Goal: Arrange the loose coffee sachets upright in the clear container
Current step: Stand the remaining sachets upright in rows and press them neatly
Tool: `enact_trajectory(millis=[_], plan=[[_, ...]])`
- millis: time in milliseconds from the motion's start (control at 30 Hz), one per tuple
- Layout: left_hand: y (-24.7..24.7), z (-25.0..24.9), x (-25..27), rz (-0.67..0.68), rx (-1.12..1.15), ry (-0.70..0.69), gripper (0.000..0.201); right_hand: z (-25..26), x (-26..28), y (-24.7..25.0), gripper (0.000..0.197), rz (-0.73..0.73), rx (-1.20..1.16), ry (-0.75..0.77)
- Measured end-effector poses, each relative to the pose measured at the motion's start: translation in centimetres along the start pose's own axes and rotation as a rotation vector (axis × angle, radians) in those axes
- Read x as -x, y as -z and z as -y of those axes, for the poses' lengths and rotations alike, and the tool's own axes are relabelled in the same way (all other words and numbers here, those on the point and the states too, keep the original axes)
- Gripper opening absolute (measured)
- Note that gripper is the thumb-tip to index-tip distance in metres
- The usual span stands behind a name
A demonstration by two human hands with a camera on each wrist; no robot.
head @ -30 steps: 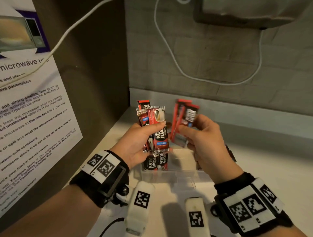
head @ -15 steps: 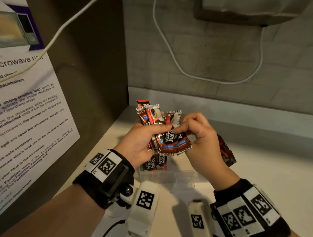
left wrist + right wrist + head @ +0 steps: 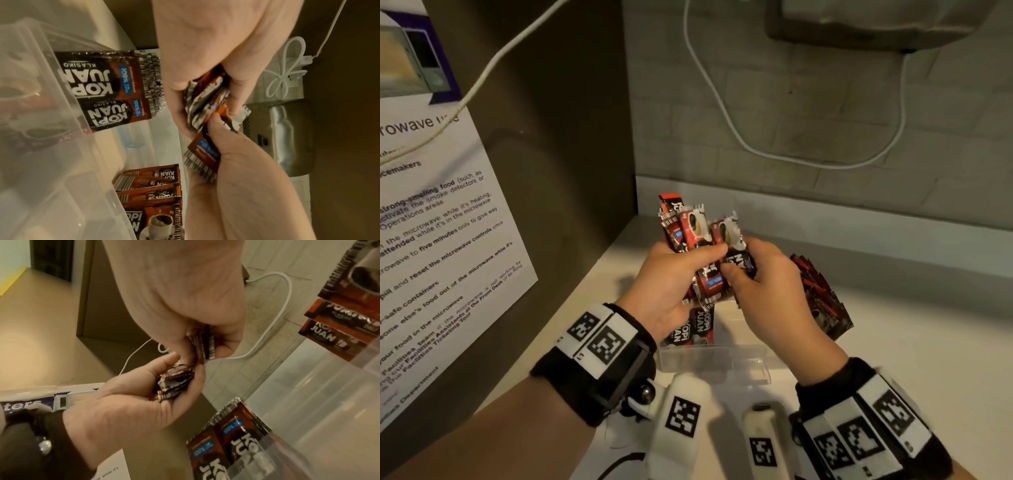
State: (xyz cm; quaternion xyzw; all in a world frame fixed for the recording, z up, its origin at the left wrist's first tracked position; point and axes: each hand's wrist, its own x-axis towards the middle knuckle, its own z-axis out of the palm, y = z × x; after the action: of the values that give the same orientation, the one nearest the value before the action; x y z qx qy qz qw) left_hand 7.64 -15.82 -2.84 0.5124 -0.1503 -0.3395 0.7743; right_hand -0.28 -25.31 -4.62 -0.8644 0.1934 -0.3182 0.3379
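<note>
My left hand (image 3: 681, 274) grips a fanned bunch of red and black coffee sachets (image 3: 690, 229) above the clear container (image 3: 715, 359). Right beside it my right hand (image 3: 753, 274) pinches more sachets (image 3: 732, 236) against that bunch. In the left wrist view the left hand (image 3: 207, 91) holds the bunch's striped edges while the right hand (image 3: 226, 146) holds a sachet (image 3: 203, 152) below. In the right wrist view the right hand (image 3: 197, 340) pinches sachet ends (image 3: 205, 344) over the left hand (image 3: 164, 386). Two sachets (image 3: 690, 327) stand upright in the container's left end.
A loose pile of sachets (image 3: 822, 298) lies on the white counter (image 3: 911, 325) right of the container. A dark cabinet side with a microwave notice (image 3: 431, 222) stands at the left. A white cable (image 3: 774, 150) hangs on the tiled back wall below a grey appliance (image 3: 876, 24).
My right hand has brought its sachets left and down from apart to against the bunch in my left hand. Both hands have dropped a little toward the container.
</note>
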Motion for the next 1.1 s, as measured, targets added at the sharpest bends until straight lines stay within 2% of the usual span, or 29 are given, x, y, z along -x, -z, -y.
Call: enact_trajectory(millis=[100, 167, 300, 400, 500, 567, 767, 867, 967, 1100], plan=[[-0.1, -0.2, 0.0, 0.013, 0.022, 0.044, 0.018, -0.1, -0.1, -0.3, 0.015, 0.012, -0.046, -0.055], [0.1, -0.2, -0.1, -0.012, 0.018, 0.045, 0.018, 0.2, 0.1, -0.1, 0.005, 0.014, -0.209, -0.124], [0.9, -0.1, -0.3, -0.069, -0.007, 0.01, 0.025, 1.3, 0.5, 1.5, 0.011, -0.062, -0.653, -0.262], [1.0, -0.2, -0.4, -0.063, -0.03, -0.021, 0.028, 1.8, 0.5, 1.8, 0.021, 0.037, -0.847, -0.32], [0.5, -0.1, 0.0, 0.002, -0.028, -0.043, 0.021, 1.9, 0.5, 1.2, 0.026, 0.123, -0.832, -0.331], [0.1, -0.1, 0.3, 0.018, -0.034, -0.03, 0.016, 1.9, 0.5, 0.7, 0.027, 0.131, -0.834, -0.339], [0.4, -0.2, -0.1, -0.034, 0.01, -0.002, 0.014, 1.8, 0.2, 0.6, 0.023, 0.056, -0.833, -0.379], [0.3, 0.0, -0.1, -0.014, -0.018, -0.025, 0.019, 2.0, 0.2, 0.8, 0.025, 0.098, -0.834, -0.379], [0.2, 0.1, 0.0, 0.008, -0.043, -0.022, 0.012, 2.2, 0.3, 0.8, 0.026, 0.143, -0.811, -0.368], [0.6, -0.2, -0.3, 0.017, -0.068, -0.026, 0.017, 1.9, 0.0, 1.4, 0.021, 0.168, -0.722, -0.398]])
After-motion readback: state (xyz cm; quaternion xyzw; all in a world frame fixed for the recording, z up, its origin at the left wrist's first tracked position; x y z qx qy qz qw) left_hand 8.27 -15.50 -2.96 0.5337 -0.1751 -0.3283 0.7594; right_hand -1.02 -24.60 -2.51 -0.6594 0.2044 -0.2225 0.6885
